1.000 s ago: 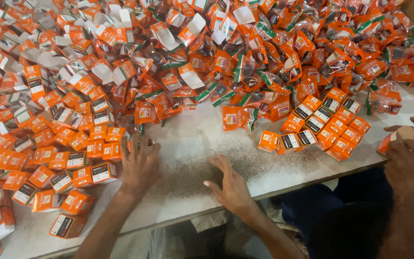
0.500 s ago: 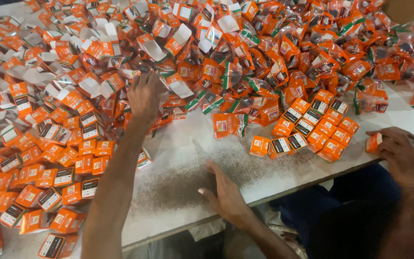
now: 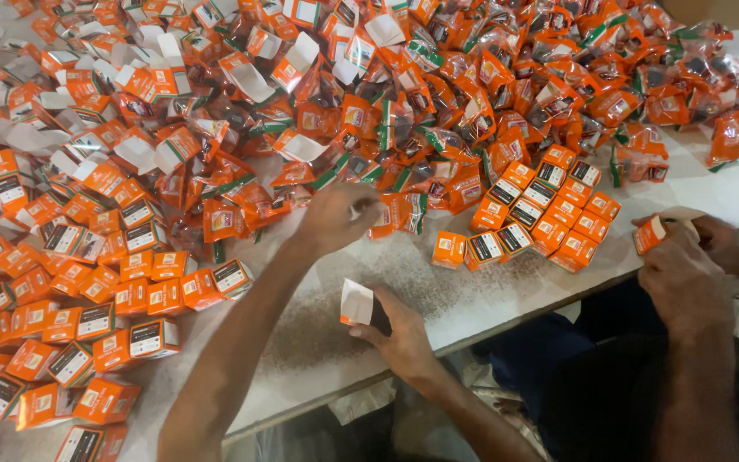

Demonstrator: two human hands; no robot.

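My left hand [image 3: 339, 216] is stretched out to the near edge of a heap of orange and green foil pouches [image 3: 472, 111]. Its fingers are curled around one orange pouch [image 3: 389, 214]. My right hand [image 3: 399, 329] rests near the front edge of the white table [image 3: 472, 295] and holds a small orange carton [image 3: 357, 304] with its white flap open. Closed orange cartons [image 3: 540, 214] lie in neat rows just right of my hands.
Many closed cartons [image 3: 113, 299] cover the left side, with open-flapped empty ones [image 3: 138, 128] behind them. At the right, another person's hands [image 3: 686, 261] hold an orange carton [image 3: 650, 233]. Dark specks dust the bare tabletop between my arms.
My left hand has pulled back from deeper in the heap toward the near right and curled shut. My right hand, flat on the table before, now holds an open carton.
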